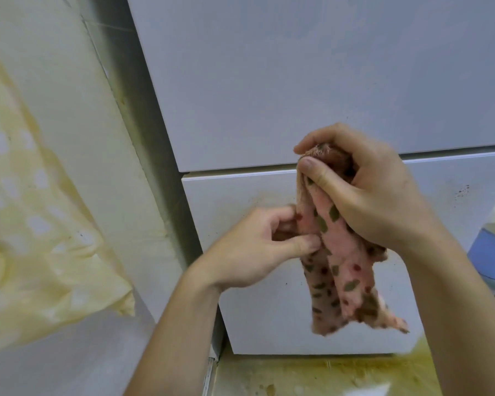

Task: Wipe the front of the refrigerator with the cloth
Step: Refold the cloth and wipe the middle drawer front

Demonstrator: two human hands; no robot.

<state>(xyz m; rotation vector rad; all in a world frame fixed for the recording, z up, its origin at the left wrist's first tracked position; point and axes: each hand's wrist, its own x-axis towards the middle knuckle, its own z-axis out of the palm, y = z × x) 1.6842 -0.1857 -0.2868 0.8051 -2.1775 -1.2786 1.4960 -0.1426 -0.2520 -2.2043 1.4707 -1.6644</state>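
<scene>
Head view: the right hand (pixel 366 192) is closed around the bunched top of the pink spotted cloth (pixel 346 270), which hangs down in front of the white refrigerator (pixel 269 81), level with its lower drawer front (pixel 240 195). The left hand (pixel 257 250) pinches the cloth's left edge between thumb and fingertips, the other fingers curled. Small dark specks dot the drawer front. A stained yellowish sheet (pixel 40 238) hangs at left; the floor (pixel 326 375) below shows yellow stains.
</scene>
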